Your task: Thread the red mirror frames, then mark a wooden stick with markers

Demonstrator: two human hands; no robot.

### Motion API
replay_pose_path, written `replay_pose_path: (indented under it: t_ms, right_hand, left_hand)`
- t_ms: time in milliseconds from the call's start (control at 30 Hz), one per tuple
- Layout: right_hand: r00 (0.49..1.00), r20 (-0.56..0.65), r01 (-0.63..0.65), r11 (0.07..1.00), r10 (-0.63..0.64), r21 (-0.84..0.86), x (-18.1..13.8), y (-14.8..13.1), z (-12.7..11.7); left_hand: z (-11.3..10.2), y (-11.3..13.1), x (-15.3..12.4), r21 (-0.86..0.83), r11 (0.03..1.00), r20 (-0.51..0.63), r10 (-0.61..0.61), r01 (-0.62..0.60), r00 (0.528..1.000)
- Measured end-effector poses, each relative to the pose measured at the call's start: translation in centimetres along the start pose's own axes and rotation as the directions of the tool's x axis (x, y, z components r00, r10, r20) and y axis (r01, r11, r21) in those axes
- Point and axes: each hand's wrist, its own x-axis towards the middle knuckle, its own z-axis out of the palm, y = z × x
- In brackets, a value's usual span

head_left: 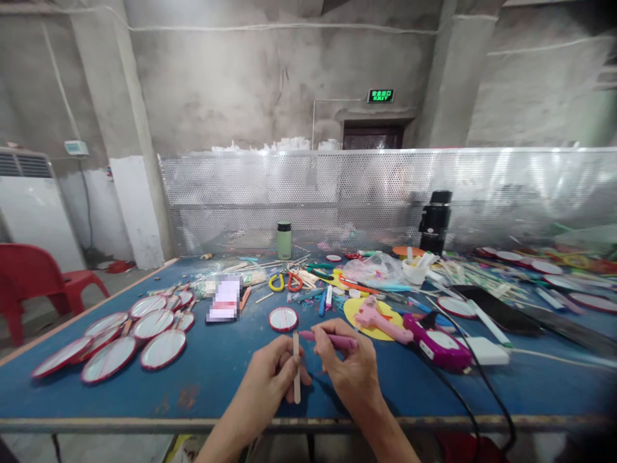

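My left hand (272,370) pinches a flat wooden craft stick (296,379), held upright just above the near part of the blue table. In my right hand (349,366) is a purple marker pen (337,339), its tip pointing left at the upper end of the stick. Whether the tip touches the wood I cannot tell. Just beyond both hands lies a small white disc with a red rim (283,319). To the right of my right hand, a pink glue gun (383,319) rests on a yellow round piece (354,310).
Several red-rimmed white discs (108,359) lie at the left, near a phone (225,299). Pliers (294,281), pens and sticks clutter the middle. A purple corded device (441,347), a green bottle (284,241) and a black flask (435,222) stand farther off. A perforated metal screen (250,186) closes the back.
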Motion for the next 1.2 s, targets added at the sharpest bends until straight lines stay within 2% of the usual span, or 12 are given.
replay_pose_path:
  t_ms: [600, 1200]
  right_hand:
    - [1.000, 0.001, 0.002, 1.000, -0.002, 0.008, -0.24, 0.48, 0.13]
    - [1.000, 0.010, -0.002, 1.000, 0.002, 0.020, -0.03, -0.24, -0.12]
  left_hand:
    - [-0.02, -0.18, -0.07, -0.012, 1.000, 0.012, 0.009, -0.009, 1.000]
    - [-0.05, -0.06, -0.09, -0.009, 1.000, 0.009, 0.009, -0.009, 1.000]
